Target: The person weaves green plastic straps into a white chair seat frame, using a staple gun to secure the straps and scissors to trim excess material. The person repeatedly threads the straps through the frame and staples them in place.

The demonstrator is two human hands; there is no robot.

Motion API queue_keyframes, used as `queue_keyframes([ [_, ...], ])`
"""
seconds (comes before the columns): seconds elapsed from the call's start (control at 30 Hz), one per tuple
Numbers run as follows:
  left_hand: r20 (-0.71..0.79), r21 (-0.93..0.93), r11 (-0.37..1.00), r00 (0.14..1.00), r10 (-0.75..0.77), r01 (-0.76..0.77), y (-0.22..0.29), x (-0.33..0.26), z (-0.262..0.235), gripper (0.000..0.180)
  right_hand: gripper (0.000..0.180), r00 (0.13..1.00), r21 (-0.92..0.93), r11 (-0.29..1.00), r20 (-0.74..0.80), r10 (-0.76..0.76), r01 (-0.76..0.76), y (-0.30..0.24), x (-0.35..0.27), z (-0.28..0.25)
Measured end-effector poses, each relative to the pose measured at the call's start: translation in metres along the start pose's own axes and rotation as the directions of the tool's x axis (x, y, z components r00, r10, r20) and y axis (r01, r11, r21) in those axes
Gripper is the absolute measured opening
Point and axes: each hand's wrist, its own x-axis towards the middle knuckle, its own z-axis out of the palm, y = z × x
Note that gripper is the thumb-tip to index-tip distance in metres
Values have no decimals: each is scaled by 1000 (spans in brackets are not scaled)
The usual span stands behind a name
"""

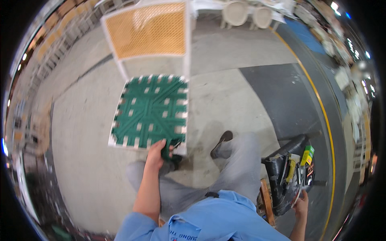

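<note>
A white-framed chair with a woven cane back [146, 32] stands before me, left of centre. Its seat is crossed by green webbing [148, 108] woven over and under, with bare white frame showing at the edges. At the front right corner of the seat, my left hand [156, 153] is closed on a loose end of green webbing strap [165, 152]. Off to my right, my right hand [300, 204] reaches to a black tool tray [277, 182] and is closed at its near edge, against a slim light-coloured item. What its fingers hold is too small to make out.
In the tray lie a yellow-handled tool [291, 169] and a green-and-yellow box [307, 155]. A wooden bar [267, 201] stands beside it. White chairs [235, 14] line the far side, and more frames [44, 60] fill the left. A yellow line [317, 94] runs along the floor at right.
</note>
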Motion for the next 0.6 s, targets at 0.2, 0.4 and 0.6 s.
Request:
queue_keyframes([
  [0.2,-93,-42,999,996,-3,-1,15,8,10,22,67,593,-110,695,625,-507,710,-128,37,184],
  [0.4,-113,-25,1000,994,7,-10,26,8,11,22,50,-99,63,-128,949,-300,990,-218,3,409],
  [0.6,-94,50,997,994,-46,51,32,11,14,20,46,-348,305,-389,937,-42,869,-234,17,511],
])
